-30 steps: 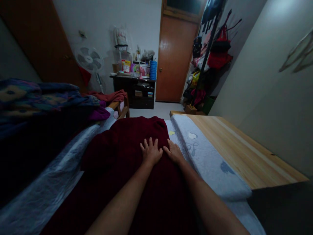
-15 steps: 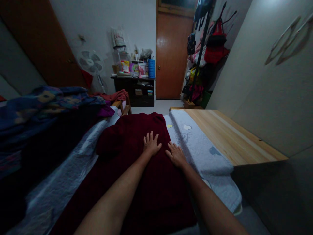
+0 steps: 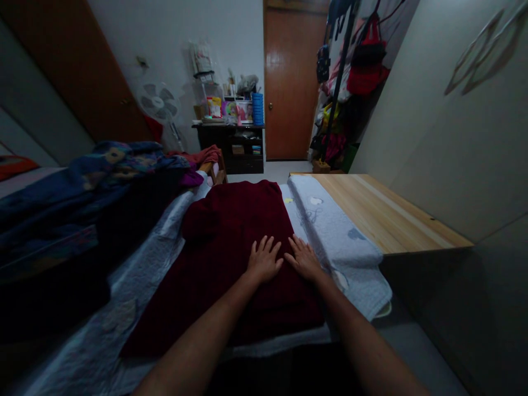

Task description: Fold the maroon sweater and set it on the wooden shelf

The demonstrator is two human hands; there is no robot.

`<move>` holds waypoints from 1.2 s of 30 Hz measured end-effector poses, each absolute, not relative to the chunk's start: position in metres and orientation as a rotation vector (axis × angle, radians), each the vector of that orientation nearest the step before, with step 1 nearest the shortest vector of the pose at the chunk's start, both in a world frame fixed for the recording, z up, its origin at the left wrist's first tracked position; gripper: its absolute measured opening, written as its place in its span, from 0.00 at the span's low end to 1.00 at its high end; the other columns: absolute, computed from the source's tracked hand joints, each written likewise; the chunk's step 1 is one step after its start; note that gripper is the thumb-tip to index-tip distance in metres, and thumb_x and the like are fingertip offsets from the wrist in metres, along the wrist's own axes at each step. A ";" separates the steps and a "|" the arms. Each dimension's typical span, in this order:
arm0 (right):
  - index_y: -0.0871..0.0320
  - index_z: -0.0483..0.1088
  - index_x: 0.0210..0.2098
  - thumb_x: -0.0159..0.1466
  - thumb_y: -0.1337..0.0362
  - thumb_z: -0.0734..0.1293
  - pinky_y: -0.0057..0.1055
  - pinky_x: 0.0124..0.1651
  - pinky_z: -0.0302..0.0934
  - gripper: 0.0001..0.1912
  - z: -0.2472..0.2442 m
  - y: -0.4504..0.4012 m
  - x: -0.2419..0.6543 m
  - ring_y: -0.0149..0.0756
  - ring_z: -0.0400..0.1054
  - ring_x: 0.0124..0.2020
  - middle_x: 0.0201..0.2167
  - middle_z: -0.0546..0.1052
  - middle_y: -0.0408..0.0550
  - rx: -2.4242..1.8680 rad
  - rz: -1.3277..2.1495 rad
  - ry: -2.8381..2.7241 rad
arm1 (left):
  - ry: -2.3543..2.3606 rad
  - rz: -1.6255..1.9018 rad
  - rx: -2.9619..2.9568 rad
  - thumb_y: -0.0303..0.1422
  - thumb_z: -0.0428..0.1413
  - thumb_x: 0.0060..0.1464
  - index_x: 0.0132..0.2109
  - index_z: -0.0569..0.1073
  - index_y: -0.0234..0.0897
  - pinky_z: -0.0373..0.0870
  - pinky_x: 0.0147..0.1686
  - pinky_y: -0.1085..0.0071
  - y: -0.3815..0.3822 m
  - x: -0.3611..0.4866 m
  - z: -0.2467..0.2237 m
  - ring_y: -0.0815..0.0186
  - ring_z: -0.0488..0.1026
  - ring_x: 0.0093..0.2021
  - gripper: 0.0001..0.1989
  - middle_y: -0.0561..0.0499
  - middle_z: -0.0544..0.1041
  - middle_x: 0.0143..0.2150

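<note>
A dark red garment (image 3: 239,220), which looks like a long-sleeved top, lies spread on the bed's pale sheet (image 3: 160,264). One sleeve stretches toward the near left. My left hand (image 3: 264,260) rests palm down on the middle of the garment, fingers spread. Close beside it, my right hand (image 3: 304,258) lies flat along the garment's right edge, its fingers also stretched out. Neither hand grips the cloth.
A light grey quilted pad with animal shapes (image 3: 330,220) lies to the right, partly over a wooden board (image 3: 383,209). Dark and blue patterned clothes (image 3: 119,170) are heaped on the left. Beyond stand a fan (image 3: 160,102), a black cabinet (image 3: 226,148) and a door (image 3: 289,88).
Both hands have slid a little toward me over the garment, still flat. The view has shifted, and the garment's near edge now shows with the sheet below it.
</note>
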State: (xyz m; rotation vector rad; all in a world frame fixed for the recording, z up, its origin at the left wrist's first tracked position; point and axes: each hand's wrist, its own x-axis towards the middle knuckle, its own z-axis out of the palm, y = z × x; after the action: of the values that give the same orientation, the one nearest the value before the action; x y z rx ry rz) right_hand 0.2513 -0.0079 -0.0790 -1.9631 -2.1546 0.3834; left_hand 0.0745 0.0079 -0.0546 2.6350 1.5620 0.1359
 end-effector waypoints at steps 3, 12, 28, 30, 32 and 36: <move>0.54 0.44 0.69 0.67 0.44 0.52 0.47 0.68 0.34 0.36 -0.080 -0.028 0.253 0.44 0.36 0.70 0.70 0.42 0.48 -1.949 0.374 -2.189 | 1.539 0.087 2.619 0.48 0.43 0.60 0.67 0.55 0.45 0.42 0.65 0.51 -0.011 0.069 -0.054 0.55 0.41 0.70 0.31 0.48 0.51 0.71; 0.56 0.42 0.69 0.63 0.38 0.53 0.47 0.68 0.33 0.43 -0.075 -0.081 0.259 0.44 0.33 0.70 0.70 0.40 0.51 -1.869 0.428 -2.290 | 1.502 0.058 2.556 0.58 0.44 0.55 0.68 0.51 0.45 0.43 0.64 0.51 -0.050 0.049 -0.055 0.44 0.37 0.70 0.39 0.43 0.43 0.72; 0.69 0.52 0.65 0.63 0.58 0.61 0.45 0.67 0.41 0.34 -0.031 -0.075 0.229 0.49 0.40 0.69 0.68 0.50 0.61 -1.851 0.230 -2.205 | 1.485 0.331 2.536 0.50 0.52 0.54 0.66 0.58 0.46 0.41 0.64 0.45 -0.056 0.044 -0.064 0.41 0.39 0.69 0.35 0.43 0.46 0.71; 0.68 0.54 0.65 0.65 0.63 0.58 0.42 0.67 0.42 0.30 -0.033 -0.065 0.213 0.45 0.41 0.69 0.68 0.51 0.58 -1.783 0.218 -2.221 | 1.492 0.348 2.527 0.46 0.52 0.55 0.66 0.58 0.42 0.42 0.64 0.46 -0.056 0.044 -0.066 0.43 0.40 0.69 0.34 0.42 0.47 0.71; 0.65 0.55 0.64 0.66 0.66 0.55 0.42 0.67 0.42 0.28 -0.042 -0.061 0.200 0.43 0.44 0.68 0.67 0.54 0.54 -1.734 0.242 -2.264 | 1.503 0.354 2.505 0.39 0.51 0.56 0.67 0.56 0.36 0.43 0.65 0.49 -0.055 0.042 -0.068 0.47 0.41 0.70 0.33 0.40 0.49 0.71; 0.61 0.56 0.64 0.67 0.66 0.55 0.43 0.67 0.42 0.26 -0.065 -0.066 0.193 0.41 0.44 0.68 0.67 0.55 0.51 -1.721 0.201 -2.265 | 1.483 0.373 2.479 0.31 0.47 0.56 0.67 0.53 0.29 0.46 0.65 0.53 -0.053 0.038 -0.072 0.53 0.42 0.70 0.32 0.38 0.49 0.70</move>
State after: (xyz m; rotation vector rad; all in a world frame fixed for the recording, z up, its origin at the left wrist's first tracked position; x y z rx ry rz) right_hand 0.1925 -0.0665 -0.0649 -1.7214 -2.2646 0.2011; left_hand 0.0381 -0.0529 -0.0724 2.4792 1.4827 0.3733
